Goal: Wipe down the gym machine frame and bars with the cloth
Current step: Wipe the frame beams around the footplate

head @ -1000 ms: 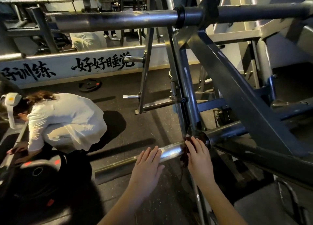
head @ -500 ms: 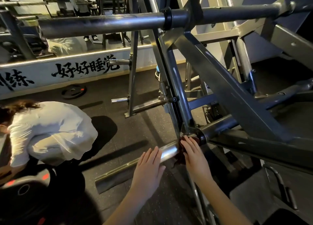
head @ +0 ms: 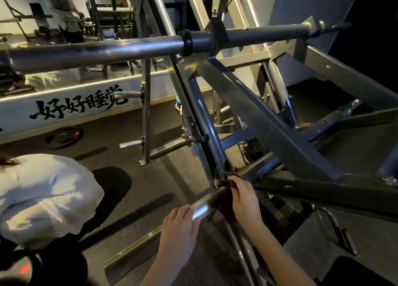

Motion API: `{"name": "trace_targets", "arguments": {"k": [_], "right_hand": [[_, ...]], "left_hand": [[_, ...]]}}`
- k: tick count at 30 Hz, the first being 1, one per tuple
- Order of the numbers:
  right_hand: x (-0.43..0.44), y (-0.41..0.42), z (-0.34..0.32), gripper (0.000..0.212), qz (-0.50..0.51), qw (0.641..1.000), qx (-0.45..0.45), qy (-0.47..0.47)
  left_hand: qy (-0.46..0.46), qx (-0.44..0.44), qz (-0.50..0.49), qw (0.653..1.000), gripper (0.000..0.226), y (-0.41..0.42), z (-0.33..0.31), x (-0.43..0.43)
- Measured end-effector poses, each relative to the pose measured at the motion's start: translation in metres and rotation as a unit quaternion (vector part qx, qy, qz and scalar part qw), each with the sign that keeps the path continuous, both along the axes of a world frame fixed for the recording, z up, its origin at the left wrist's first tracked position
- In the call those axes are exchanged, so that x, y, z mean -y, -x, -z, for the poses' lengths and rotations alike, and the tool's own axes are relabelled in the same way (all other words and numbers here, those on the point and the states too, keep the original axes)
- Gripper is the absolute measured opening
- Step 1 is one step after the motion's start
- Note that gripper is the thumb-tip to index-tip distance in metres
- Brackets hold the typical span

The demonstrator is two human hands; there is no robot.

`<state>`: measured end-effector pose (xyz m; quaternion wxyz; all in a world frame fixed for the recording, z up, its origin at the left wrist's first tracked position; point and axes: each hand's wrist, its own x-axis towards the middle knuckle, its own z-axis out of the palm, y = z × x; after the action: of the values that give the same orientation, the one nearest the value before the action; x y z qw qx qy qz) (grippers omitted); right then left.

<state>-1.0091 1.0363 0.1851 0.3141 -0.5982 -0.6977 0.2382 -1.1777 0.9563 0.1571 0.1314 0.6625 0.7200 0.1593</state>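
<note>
Two bare forearms (head: 282, 257), apparently.

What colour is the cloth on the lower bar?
The cloth is dark reddish-brown; head view.

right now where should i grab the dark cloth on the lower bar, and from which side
Probably take the cloth where it drapes over the lower bar, coming from the near side as the right hand does: the frame joint crowds the far side, and its tail hangs loose below.
</note>
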Motion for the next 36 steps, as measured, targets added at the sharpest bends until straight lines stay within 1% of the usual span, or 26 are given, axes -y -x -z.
{"name": "trace_targets", "arguments": {"k": [2, 4, 7, 9, 10, 11, 13, 14, 15, 18, 20, 21, 24, 27, 30, 33, 36], "right_hand": [[0.002, -0.012, -0.03, 0.035, 0.038, 0.998, -0.056, -0.004], [0.0, -0.027, -0.062, 0.035, 0.076, 0.993, -0.074, -0.05], [-0.013, -0.054, -0.105, 0.032, 0.139, 0.978, -0.042, -0.151], [-0.028, -0.072, -0.121, 0.032, 0.175, 0.958, 0.017, -0.229], [-0.038, -0.08, -0.125, 0.032, 0.188, 0.949, 0.059, -0.248], [-0.049, -0.088, -0.126, 0.033, 0.193, 0.946, 0.103, -0.24], [-0.066, -0.097, -0.12, 0.037, 0.179, 0.953, 0.181, -0.166], [-0.071, -0.101, -0.115, 0.041, 0.163, 0.953, 0.216, -0.135], [-0.073, -0.104, -0.109, 0.045, 0.144, 0.952, 0.242, -0.118], [-0.067, -0.113, -0.1, 0.053, 0.097, 0.953, 0.275, -0.087], [-0.066, -0.118, -0.1, 0.055, 0.087, 0.951, 0.288, -0.074], [-0.071, -0.119, -0.101, 0.055, 0.083, 0.951, 0.284, -0.084], [-0.105, -0.105, -0.11, 0.053, 0.053, 0.963, 0.243, -0.101], [-0.134, -0.088, -0.118, 0.054, 0.018, 0.966, 0.238, -0.103], [-0.119, -0.095, -0.115, 0.057, 0.027, 0.974, 0.209, -0.086], [-0.084, -0.116, -0.107, 0.061, 0.054, 0.961, 0.266, -0.045], [-0.087, -0.113, -0.105, 0.063, 0.077, 0.952, 0.29, -0.061]], "left_hand": [[-0.002, 0.047, 0.028, 0.998, 0.034, 0.0, -0.011, -0.014], [-0.013, 0.077, 0.068, 0.995, 0.033, -0.008, -0.026, -0.033], [-0.059, 0.122, 0.114, 0.984, 0.037, -0.03, -0.056, -0.068], [-0.101, 0.137, 0.137, 0.976, 0.041, -0.048, -0.082, -0.095], [-0.121, 0.139, 0.147, 0.972, 0.043, -0.057, -0.095, -0.109], [-0.136, 0.141, 0.156, 0.968, 0.046, -0.066, -0.109, -0.122], [-0.149, 0.132, 0.172, 0.965, 0.05, -0.084, -0.13, -0.151], [-0.151, 0.113, 0.176, 0.966, 0.052, -0.091, -0.136, -0.166], [-0.149, 0.088, 0.174, 0.969, 0.054, -0.098, -0.14, -0.18], [-0.13, 0.035, 0.156, 0.978, 0.055, -0.107, -0.142, -0.214], [-0.125, 0.032, 0.149, 0.98, 0.055, -0.109, -0.139, -0.226], [-0.131, 0.029, 0.146, 0.98, 0.054, -0.109, -0.137, -0.229], [-0.16, 0.019, 0.137, 0.977, 0.053, -0.109, -0.131, -0.231], [-0.184, 0.012, 0.14, 0.973, 0.051, -0.108, -0.129, -0.232], [-0.19, 0.023, 0.148, 0.97, 0.05, -0.105, -0.129, -0.233], [-0.189, 0.033, 0.157, 0.969, 0.049, -0.102, -0.128, -0.234], [-0.198, 0.022, 0.167, 0.966, 0.049, -0.099, -0.128, -0.238]]}}
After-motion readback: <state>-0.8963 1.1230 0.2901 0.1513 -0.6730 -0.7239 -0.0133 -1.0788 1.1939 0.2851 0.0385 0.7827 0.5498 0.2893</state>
